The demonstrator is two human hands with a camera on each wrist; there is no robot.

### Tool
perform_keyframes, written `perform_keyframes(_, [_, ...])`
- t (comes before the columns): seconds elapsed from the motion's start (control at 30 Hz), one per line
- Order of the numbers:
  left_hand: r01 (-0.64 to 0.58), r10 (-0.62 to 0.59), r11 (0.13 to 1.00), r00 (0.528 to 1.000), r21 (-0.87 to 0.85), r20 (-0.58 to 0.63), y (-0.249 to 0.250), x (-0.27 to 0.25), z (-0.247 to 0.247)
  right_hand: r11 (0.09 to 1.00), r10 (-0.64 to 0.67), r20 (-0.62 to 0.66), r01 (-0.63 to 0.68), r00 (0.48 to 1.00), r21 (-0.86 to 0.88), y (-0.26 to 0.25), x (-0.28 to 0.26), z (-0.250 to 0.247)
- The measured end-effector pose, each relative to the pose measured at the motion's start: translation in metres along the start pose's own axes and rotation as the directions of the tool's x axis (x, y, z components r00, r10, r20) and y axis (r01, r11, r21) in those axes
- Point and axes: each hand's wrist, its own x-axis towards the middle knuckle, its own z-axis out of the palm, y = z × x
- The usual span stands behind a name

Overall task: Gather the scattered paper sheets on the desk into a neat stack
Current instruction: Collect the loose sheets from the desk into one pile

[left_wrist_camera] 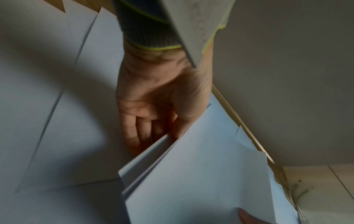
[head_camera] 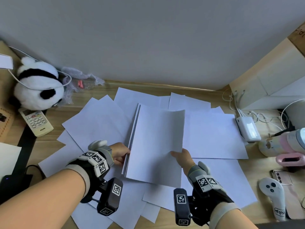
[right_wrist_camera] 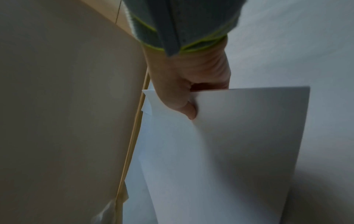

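Observation:
I hold a small stack of white sheets (head_camera: 155, 146) just above the desk's middle. My left hand (head_camera: 121, 156) grips its left edge; in the left wrist view the fingers (left_wrist_camera: 141, 128) run under the stack (left_wrist_camera: 201, 174) and their tips are hidden. My right hand (head_camera: 180, 157) pinches the near right corner of the top sheet, which curls upward. In the right wrist view the thumb (right_wrist_camera: 188, 109) presses on that sheet (right_wrist_camera: 239, 136). Several loose sheets lie spread on the wooden desk to the left (head_camera: 99, 121), right (head_camera: 211, 136) and near side (head_camera: 222, 182).
A panda plush (head_camera: 36, 86) and a remote control (head_camera: 37, 121) sit at the left, with a crumpled plastic bag (head_camera: 79, 81) behind. At the right are a white charger (head_camera: 248, 128) with cables, pink items (head_camera: 290, 146) and a grey controller (head_camera: 272, 195). A wall closes the back.

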Motion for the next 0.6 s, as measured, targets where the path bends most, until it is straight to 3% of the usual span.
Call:
perform_keyframes(0.13, [-0.120,0.102,0.938,0.992,-0.325,-0.072,0.003,0.005,0.001,0.992,-0.034,-0.032,0.030,0.999,-0.123,0.000,0.004,0.009])
perform_keyframes(0.3, [-0.218,0.202,0.959,0.974,-0.184,-0.099,0.006,0.006,0.011,0.987,-0.045,-0.066,0.034,0.997,-0.155,0.001,0.008,0.009])
perform_keyframes(0.4, [-0.268,0.245,0.939,0.961,-0.217,-0.127,0.003,0.006,0.001,0.980,-0.119,-0.117,0.097,0.986,-0.173,0.001,0.008,0.003])
perform_keyframes(0.47, [-0.306,0.271,0.913,0.949,-0.270,-0.159,0.002,0.004,-0.010,0.975,-0.202,-0.132,0.186,0.970,-0.124,-0.004,0.006,0.002])
perform_keyframes(0.6, [-0.411,0.362,0.819,0.912,-0.401,-0.194,0.006,-0.008,-0.032,0.917,-0.297,-0.075,0.307,0.952,0.254,-0.027,-0.012,0.004])
